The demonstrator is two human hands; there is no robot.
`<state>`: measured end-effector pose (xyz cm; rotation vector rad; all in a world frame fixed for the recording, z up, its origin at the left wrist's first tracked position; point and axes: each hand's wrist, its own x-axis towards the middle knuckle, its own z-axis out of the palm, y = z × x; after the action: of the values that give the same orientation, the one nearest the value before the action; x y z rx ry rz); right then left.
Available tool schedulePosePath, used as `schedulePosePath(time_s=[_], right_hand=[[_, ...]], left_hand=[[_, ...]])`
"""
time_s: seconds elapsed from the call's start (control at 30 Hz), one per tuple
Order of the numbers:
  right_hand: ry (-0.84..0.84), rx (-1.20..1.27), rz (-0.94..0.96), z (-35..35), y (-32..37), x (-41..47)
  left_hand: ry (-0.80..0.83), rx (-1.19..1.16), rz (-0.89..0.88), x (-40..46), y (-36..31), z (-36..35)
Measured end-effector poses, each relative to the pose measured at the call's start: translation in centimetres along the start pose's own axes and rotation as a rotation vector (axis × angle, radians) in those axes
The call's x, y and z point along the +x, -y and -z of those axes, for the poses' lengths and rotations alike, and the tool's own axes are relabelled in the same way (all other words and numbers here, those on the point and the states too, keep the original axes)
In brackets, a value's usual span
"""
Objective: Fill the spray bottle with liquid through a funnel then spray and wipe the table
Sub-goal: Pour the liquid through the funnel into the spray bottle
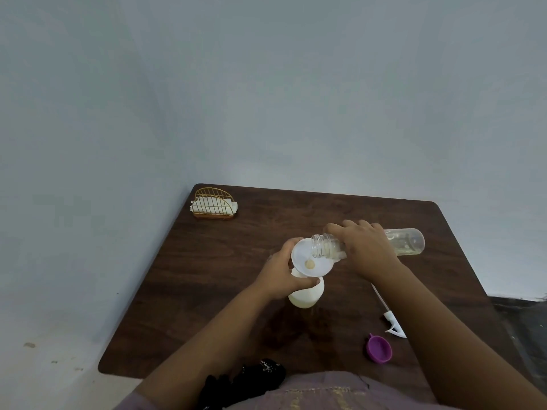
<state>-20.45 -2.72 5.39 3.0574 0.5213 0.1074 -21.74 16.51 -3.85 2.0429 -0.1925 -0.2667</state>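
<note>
Left hand [281,276] fingers curl round spray bottle [307,294] beneath funnel [310,257]; right hand [367,247] fingers wrap tilted clear bottle [405,241], mouth over funnel.

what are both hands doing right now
Left hand: grips the white spray bottle under the funnel.
Right hand: holds the tipped clear bottle.

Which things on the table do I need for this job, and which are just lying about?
In use: white spray bottle, white funnel, clear bottle tipped by right hand, left hand steadying the funnel, spray head, napkins for wiping.

Lying about: purple cap, black item at near edge.
</note>
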Motion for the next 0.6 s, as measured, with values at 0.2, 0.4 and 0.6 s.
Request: schedulePosePath(time_s=[0.2,0.4,0.6], right_hand=[[0.011,0.041,-0.012,0.24,0.06,-0.16],[0.007,0.038,-0.006,0.4,0.04,-0.29],[0.004,0.035,-0.004,0.26,-0.1,-0.32]], left_hand=[[-0.003,0.0,0.004,0.02,0.08,0.0],[-0.002,0.015,0.007,0.0,-0.06,-0.03],[-0.003,0.03,0.002,-0.02,-0.18,0.0]])
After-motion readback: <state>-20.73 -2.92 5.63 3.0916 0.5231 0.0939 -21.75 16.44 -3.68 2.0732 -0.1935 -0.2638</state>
